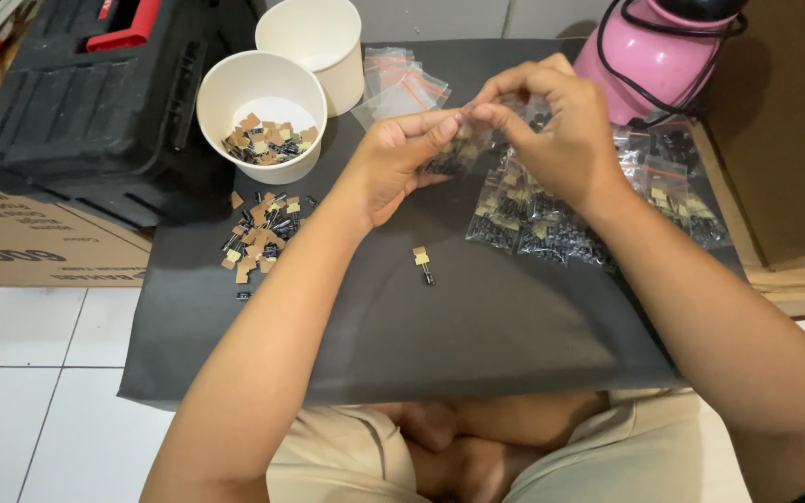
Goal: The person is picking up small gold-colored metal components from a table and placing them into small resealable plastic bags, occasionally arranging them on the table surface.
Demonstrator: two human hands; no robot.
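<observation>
While both hands meet above the dark mat (477, 326), the left hand (393, 163) and the right hand (561, 126) pinch a small clear bag (458, 151) between them, fingertips pressed together on its top edge. The bag hangs just over the middle of the mat and holds a cluster of small black parts with tan tape tabs.

Under the right wrist lies a heap of filled bags (552, 219) of the same kind, each packed with black parts and tan tabs, spreading toward the mat's right edge. Empty bags (401, 82) with red strips lie at the far side of the mat, beside two white paper cups. The nearer cup (263, 112) has a layer of the taped parts in its bottom; what the farther cup (314, 42) contains cannot be made out.

A loose pile of parts (258, 237) sits on the mat just in front of the nearer cup, and a single part (424, 264) lies alone near the mat's middle. A black toolbox (86, 102) stands to the left, on a cardboard box (20, 242), and a pink jug (649, 56) stands at the far right.
</observation>
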